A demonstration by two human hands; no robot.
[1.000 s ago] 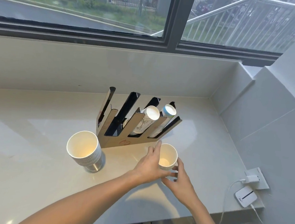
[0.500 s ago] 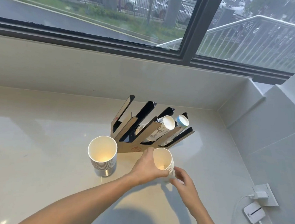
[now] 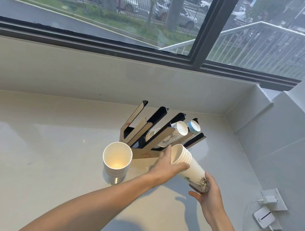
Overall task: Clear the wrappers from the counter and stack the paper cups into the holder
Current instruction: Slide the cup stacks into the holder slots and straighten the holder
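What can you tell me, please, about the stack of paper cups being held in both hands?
The held stack of paper cups is a long nested column of white cups, lifted and tilted, its open mouth pointing up toward the cup holder. Several rolled rims bunch at the mouth end. A dark line drawing marks the bottom cup. The left hand grips near the mouth; the right hand cradles the base. It appears clear of the counter.

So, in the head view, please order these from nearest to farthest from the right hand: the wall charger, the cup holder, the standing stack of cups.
From the right hand:
1. Wall charger, on its right, at the wall.
2. Cup holder, ahead and to the left.
3. Standing stack of cups, far left on the counter.
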